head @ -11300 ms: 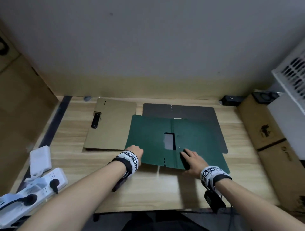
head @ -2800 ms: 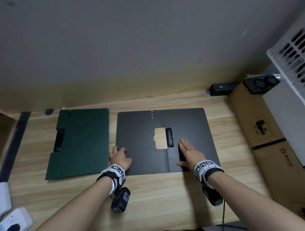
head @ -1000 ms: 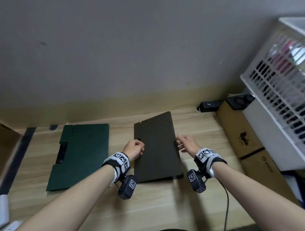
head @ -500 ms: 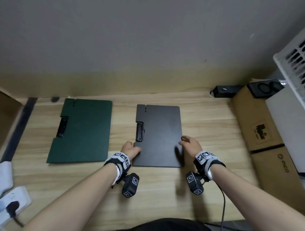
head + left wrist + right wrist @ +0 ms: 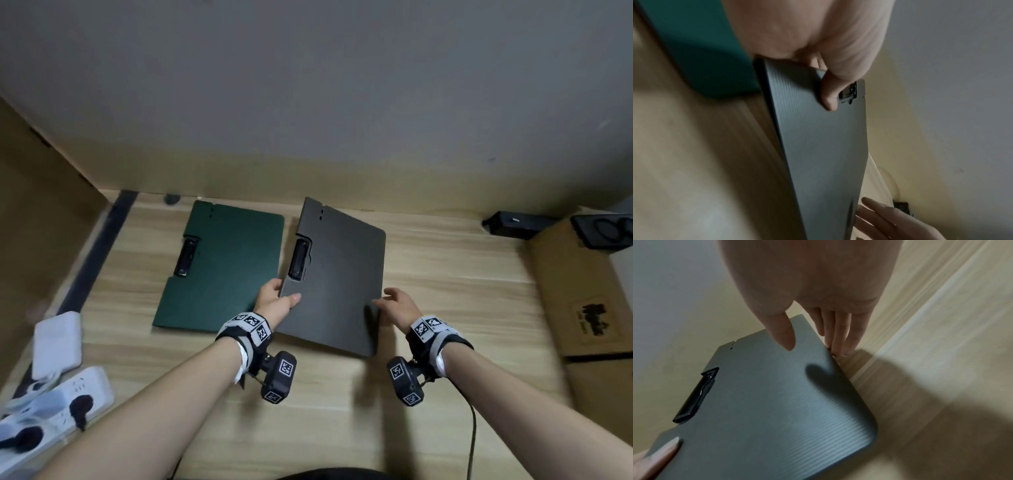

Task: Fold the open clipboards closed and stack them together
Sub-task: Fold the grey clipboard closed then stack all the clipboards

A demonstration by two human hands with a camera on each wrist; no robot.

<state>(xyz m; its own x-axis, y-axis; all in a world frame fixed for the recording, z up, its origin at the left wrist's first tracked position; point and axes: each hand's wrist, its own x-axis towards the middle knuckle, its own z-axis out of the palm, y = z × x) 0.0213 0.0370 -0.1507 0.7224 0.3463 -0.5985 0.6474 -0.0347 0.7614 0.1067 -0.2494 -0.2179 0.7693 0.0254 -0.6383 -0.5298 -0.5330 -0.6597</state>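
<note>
A closed green clipboard [image 5: 219, 267] lies flat on the wooden table [image 5: 445, 281], left of centre. A closed dark grey clipboard [image 5: 339, 274] is lifted and tilted beside it, and its left edge overlaps the green one's right edge. My left hand [image 5: 284, 294] pinches the grey clipboard's left edge just below the black clip [image 5: 298, 258], thumb [image 5: 828, 95] on top and fingers beneath. My right hand [image 5: 387, 301] is at the right edge with straight fingers [image 5: 836, 340] alongside it and the thumb [image 5: 785, 335] hovering above the cover [image 5: 766, 410]. The green board [image 5: 701, 48] shows behind my left hand.
A white power strip [image 5: 51, 404] and a white adapter [image 5: 58, 342] sit at the table's near left. Cardboard boxes [image 5: 582, 291] and a black device [image 5: 517, 224] line the right side. A wall runs close behind the table, and a dark strip [image 5: 96, 246] runs along the left edge.
The grey clipboard, lying flat half a second ago, is now raised by my left hand and has shifted left toward the green one. My right hand's fingers have loosened at the right edge.
</note>
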